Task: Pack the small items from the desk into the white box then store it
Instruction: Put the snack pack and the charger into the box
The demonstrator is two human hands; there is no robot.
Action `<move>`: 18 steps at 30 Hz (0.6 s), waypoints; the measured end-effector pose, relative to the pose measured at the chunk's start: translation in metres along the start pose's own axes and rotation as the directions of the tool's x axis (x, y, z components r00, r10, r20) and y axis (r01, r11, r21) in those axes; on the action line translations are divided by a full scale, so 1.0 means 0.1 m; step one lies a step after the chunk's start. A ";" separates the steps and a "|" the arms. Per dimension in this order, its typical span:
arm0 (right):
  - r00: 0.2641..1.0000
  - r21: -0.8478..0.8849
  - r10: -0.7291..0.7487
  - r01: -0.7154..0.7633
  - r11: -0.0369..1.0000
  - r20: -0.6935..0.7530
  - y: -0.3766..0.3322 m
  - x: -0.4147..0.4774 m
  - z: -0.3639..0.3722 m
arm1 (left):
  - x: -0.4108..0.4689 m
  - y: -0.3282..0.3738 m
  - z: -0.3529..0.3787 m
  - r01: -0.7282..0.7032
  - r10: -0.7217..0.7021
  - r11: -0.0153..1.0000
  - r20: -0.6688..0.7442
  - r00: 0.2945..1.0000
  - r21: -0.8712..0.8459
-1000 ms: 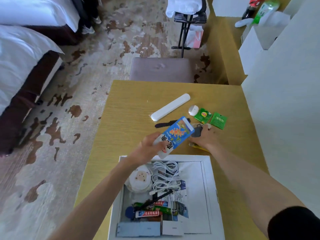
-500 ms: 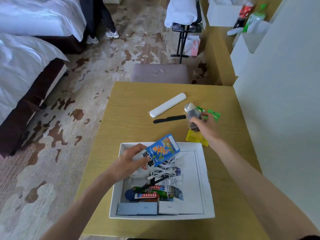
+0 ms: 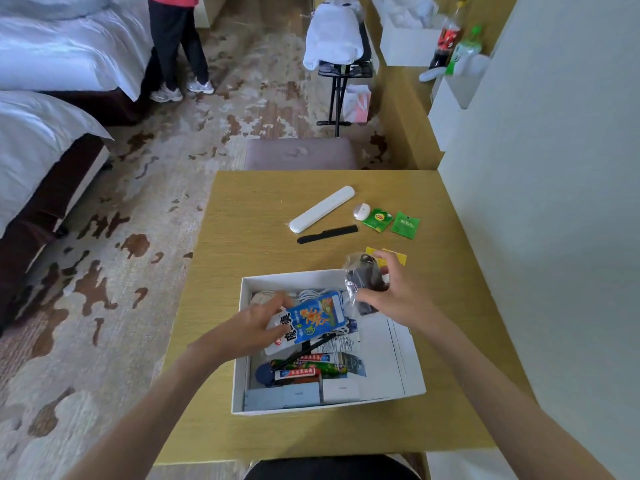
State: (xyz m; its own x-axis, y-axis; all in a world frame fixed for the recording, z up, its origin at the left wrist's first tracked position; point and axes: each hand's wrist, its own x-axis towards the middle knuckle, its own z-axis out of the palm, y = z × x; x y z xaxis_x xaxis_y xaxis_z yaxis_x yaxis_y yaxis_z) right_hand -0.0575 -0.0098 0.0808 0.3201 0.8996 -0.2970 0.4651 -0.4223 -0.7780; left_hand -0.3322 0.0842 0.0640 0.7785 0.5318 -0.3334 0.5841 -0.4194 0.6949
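The white box (image 3: 239, 344) sits on the wooden desk (image 3: 249, 216), holding cables, tubes and small cartons. My left hand (image 3: 249, 327) grips a blue snack packet (image 3: 313, 318) low inside the box, over the cables. My right hand (image 3: 398, 299) holds a dark item in a clear plastic bag (image 3: 363, 275) above the box's far right corner. On the desk beyond lie a long white case (image 3: 322, 208), a black comb (image 3: 327, 234), a small white oval item (image 3: 361, 211), two green tea sachets (image 3: 380, 220) (image 3: 405, 225) and a yellow packet (image 3: 394, 258).
A padded stool (image 3: 301, 154) stands past the desk's far edge. A white wall (image 3: 554, 202) borders the desk on the right. Two beds (image 3: 41, 133) lie at the left. A person's legs (image 3: 176, 53) stand by the beds. Bottles (image 3: 450, 36) sit on a far counter.
My left hand has lowered the blue packet into the box. My right hand lifted the bagged dark item off the desk and brought it toward the box.
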 end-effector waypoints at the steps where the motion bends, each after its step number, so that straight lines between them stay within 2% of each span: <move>1: 0.999 -0.111 -0.019 0.015 0.994 -0.034 0.01 -0.04 0.02 | -0.02 -0.03 0.00 0.003 -0.003 1.000 0.013 1.000 0.031; 4: 0.992 -0.361 -0.098 0.065 0.931 -0.074 -0.01 -0.12 0.08 | -0.07 -0.12 0.01 0.031 -0.040 0.991 0.065 0.997 0.131; 8: 0.989 -0.534 -0.127 0.067 0.843 -0.078 -0.05 -0.14 0.20 | -0.07 -0.16 0.10 0.010 -0.039 0.957 0.095 0.995 0.291; 11: 0.987 -0.659 -0.129 0.036 0.751 -0.094 -0.06 -0.14 0.29 | -0.04 -0.14 0.17 -0.016 -0.017 0.888 0.068 0.998 0.460; 15: 0.988 -0.687 -0.120 0.019 0.726 -0.099 -0.05 -0.17 0.33 | 0.04 -0.08 0.21 -0.049 0.075 0.796 -0.019 0.997 0.603; 18: 0.988 -0.679 -0.088 -0.023 0.734 -0.128 0.01 -0.22 0.31 | 0.10 -0.05 0.21 -0.073 0.161 0.784 -0.088 0.983 0.616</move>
State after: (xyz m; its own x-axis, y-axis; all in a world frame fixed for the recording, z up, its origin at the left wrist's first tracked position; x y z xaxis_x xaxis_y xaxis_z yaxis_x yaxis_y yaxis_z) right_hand -0.0893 -0.0262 0.0693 0.3810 0.9117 -0.1537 0.8943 -0.4056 -0.1889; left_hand -0.3226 0.0758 0.0443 0.8392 0.5201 -0.1591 0.5425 -0.8213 0.1764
